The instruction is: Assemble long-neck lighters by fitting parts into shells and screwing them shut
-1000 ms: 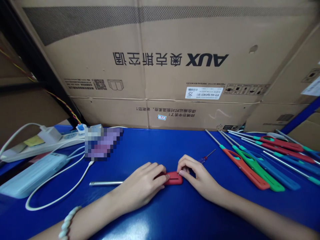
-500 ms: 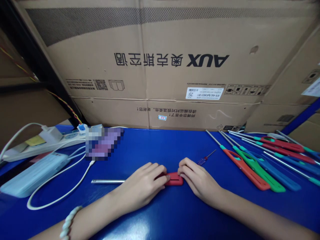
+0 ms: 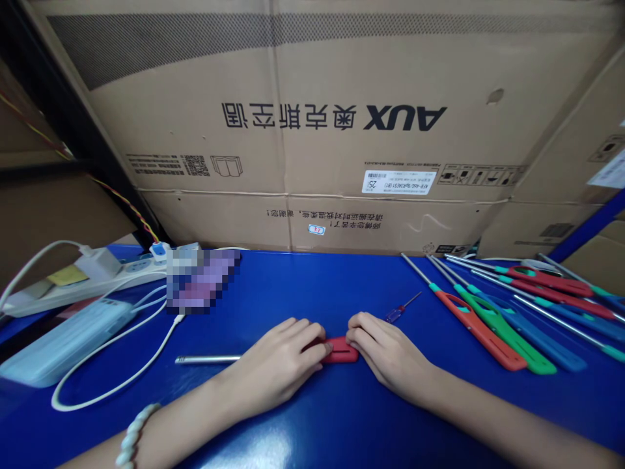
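Observation:
A red long-reach lighter [image 3: 344, 350] lies on the blue table with its metal tube [image 3: 208, 359] pointing left. My left hand [image 3: 289, 358] is closed over its middle and hides that part. Around the handle's right end, my right hand [image 3: 388, 348] has its fingertips pinched together, touching the red plastic. Whatever is between those fingertips is hidden. Just behind the right hand lies a small screwdriver [image 3: 394, 314] with a purple see-through handle, its shaft pointing away to the right.
Several long-reach lighters lie at the right, among them an orange one [image 3: 481, 329], a green one [image 3: 512, 342] and a blue one [image 3: 541, 335]. At the left are a light-blue power bank [image 3: 66, 342], a white cable [image 3: 117, 392] and a power strip [image 3: 139, 266]. A large cardboard sheet [image 3: 317, 150] stands behind.
The lighter's tube end has shifted slightly left and toward me. My right fingertips have lowered a little against the handle's end. The left hand keeps its hold.

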Demonstrator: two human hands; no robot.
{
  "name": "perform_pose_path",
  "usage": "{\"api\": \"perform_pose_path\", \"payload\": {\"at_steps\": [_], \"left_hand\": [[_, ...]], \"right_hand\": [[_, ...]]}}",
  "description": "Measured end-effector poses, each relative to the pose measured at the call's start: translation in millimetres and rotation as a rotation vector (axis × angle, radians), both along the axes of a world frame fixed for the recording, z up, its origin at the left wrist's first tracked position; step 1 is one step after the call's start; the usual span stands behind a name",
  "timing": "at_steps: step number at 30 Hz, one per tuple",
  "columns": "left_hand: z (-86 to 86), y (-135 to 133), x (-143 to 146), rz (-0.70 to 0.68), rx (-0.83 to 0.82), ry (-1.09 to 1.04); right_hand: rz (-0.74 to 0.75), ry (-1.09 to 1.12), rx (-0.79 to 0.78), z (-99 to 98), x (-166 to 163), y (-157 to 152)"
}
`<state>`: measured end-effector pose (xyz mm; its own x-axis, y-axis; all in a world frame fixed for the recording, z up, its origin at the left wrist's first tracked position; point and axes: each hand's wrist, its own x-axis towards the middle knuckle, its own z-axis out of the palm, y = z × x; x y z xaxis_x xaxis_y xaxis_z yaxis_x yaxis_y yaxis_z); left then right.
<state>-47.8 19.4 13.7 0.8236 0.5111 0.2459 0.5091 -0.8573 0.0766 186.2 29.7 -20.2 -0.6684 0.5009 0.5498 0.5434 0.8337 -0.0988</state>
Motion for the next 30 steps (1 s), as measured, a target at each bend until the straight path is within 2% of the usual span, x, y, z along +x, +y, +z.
{"api": "perform_pose_path", "payload": {"at_steps": [15, 19, 22, 25, 30], "left_hand": [[-0.3, 0.0, -1.0, 0.008, -0.011, 0.016], [0.9, -0.2, -0.3, 0.008, -0.005, 0.01], [1.8, -0.5, 0.3, 0.011, -0.006, 0.006], [1.7, -0.2, 0.0, 0.01, -0.014, 0.013], [1.4, 1.2, -1.4, -0.002, -0.023, -0.009]], "right_hand": [[-0.044, -0.079, -0.058, 10.6, 2.0, -3.6], [-0.024, -0.093, -0.027, 13.1, 0.9, -5.2], [0.009, -0.128, -0.071, 16.8, 1.1, -8.4], [0.016, -0.108, -0.226, 26.1, 2.5, -11.3], [-0.013, 0.068, -0.729, 48.9, 9.6, -5.0]]}}
